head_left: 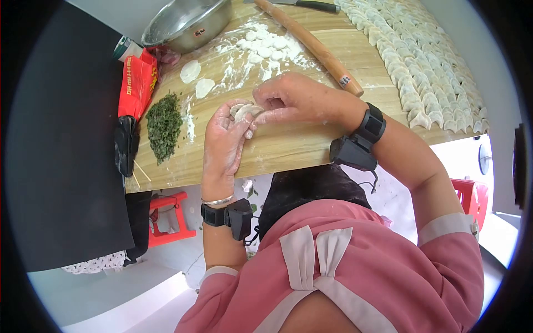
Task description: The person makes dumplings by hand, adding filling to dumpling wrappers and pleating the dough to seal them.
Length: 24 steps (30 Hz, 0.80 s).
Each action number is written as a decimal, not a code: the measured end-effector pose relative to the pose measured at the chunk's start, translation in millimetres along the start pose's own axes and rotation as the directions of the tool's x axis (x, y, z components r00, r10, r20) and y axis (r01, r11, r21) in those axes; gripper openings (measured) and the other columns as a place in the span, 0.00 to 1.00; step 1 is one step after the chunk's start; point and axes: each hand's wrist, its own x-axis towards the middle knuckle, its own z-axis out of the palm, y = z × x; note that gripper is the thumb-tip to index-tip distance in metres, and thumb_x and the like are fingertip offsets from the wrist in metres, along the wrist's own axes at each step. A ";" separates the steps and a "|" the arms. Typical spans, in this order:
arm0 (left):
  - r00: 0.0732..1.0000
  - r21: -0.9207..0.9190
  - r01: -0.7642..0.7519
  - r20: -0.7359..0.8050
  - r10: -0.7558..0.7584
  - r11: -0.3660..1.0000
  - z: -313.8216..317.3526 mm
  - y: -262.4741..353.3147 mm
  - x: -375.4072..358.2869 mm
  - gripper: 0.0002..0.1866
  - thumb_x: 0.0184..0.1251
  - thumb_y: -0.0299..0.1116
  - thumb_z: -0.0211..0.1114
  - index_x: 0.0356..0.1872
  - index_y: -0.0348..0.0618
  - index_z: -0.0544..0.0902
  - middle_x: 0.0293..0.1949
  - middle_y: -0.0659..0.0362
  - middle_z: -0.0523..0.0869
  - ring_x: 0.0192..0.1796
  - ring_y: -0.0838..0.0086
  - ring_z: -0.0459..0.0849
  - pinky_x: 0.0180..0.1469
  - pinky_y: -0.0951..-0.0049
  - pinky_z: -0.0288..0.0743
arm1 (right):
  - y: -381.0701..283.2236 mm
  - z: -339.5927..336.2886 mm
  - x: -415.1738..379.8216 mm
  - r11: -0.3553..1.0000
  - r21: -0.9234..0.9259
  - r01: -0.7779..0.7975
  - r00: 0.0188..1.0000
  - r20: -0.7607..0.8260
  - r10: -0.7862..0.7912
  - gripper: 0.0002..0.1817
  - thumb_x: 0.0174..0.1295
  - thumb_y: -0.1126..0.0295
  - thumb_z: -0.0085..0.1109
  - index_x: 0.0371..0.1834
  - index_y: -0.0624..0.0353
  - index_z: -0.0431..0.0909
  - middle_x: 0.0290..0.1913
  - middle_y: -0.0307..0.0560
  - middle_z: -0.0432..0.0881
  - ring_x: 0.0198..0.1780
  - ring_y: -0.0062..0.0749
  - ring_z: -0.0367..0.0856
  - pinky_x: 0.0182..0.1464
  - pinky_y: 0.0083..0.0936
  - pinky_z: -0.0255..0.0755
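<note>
Over the front part of the wooden table, my left hand (225,130) cradles a folded dumpling (246,112), pale and dusted with flour. My right hand (286,100) meets it from the other side, thumb and fingers pinching the dumpling's edge. Part of the dumpling is hidden behind my fingers. Two flat dough wrappers, one round (190,71) and one nearer (204,87), lie beyond my left hand. A heap of chopped greens (164,126) sits to the left of it.
Small dough pieces (266,45) lie in flour at the back. A rolling pin (313,47) slants behind my right hand. Rows of finished dumplings (413,66) cover the right side. A steel bowl (191,28), a red bag (136,80) and a knife (316,5) are around the edges.
</note>
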 end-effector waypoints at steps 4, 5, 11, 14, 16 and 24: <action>1.000 0.023 0.000 -0.003 0.000 1.000 -1.1 -1.1 -0.4 0.13 0.63 0.19 0.58 0.48 0.32 0.73 0.33 0.60 0.79 0.30 0.82 0.74 0.32 0.84 0.68 | -2.6 -1.5 -1.1 0.997 -0.040 -0.061 0.997 0.041 0.063 0.17 0.58 0.61 0.60 0.24 0.62 0.67 0.20 0.50 0.68 0.21 0.40 0.64 0.26 0.32 0.60; 0.999 0.048 0.008 0.036 -0.010 0.999 -3.1 -0.8 -0.4 0.13 0.63 0.20 0.58 0.48 0.33 0.73 0.34 0.60 0.78 0.31 0.82 0.74 0.32 0.83 0.69 | -3.1 -1.1 -1.0 0.997 -0.047 -0.066 0.997 0.031 0.068 0.19 0.58 0.59 0.61 0.23 0.62 0.67 0.19 0.50 0.67 0.21 0.40 0.64 0.25 0.33 0.60; 0.997 0.113 0.005 0.074 -0.014 0.994 -4.2 -0.7 0.2 0.13 0.63 0.20 0.59 0.48 0.34 0.73 0.34 0.61 0.78 0.30 0.82 0.73 0.32 0.83 0.68 | 13.1 8.9 1.5 0.990 -0.081 0.113 0.992 -0.039 -0.117 0.16 0.59 0.60 0.58 0.24 0.62 0.70 0.21 0.55 0.70 0.25 0.50 0.70 0.27 0.36 0.62; 0.999 0.101 0.006 0.053 -0.012 0.995 -3.9 -1.6 0.1 0.13 0.63 0.20 0.59 0.48 0.33 0.73 0.34 0.61 0.78 0.30 0.82 0.73 0.31 0.83 0.68 | 10.1 8.2 1.3 0.981 -0.161 0.113 0.989 -0.076 -0.126 0.15 0.59 0.61 0.58 0.25 0.62 0.71 0.23 0.56 0.72 0.27 0.52 0.72 0.27 0.37 0.63; 0.999 0.088 0.008 0.037 -0.012 0.996 -3.7 -1.6 -0.6 0.13 0.62 0.20 0.59 0.48 0.33 0.73 0.33 0.61 0.78 0.30 0.82 0.73 0.31 0.84 0.67 | 5.3 3.7 0.3 0.963 -0.263 0.067 0.996 -0.034 -0.078 0.15 0.59 0.60 0.58 0.26 0.61 0.72 0.23 0.55 0.73 0.26 0.52 0.73 0.27 0.38 0.64; 0.999 0.152 -0.010 0.047 0.002 0.988 -0.7 -1.5 -1.7 0.11 0.63 0.20 0.57 0.47 0.33 0.74 0.33 0.61 0.79 0.30 0.82 0.74 0.31 0.84 0.67 | -3.6 3.4 -1.5 0.940 -0.342 -0.004 0.999 -0.035 -0.008 0.15 0.60 0.56 0.57 0.34 0.57 0.74 0.22 0.53 0.75 0.26 0.51 0.75 0.28 0.39 0.66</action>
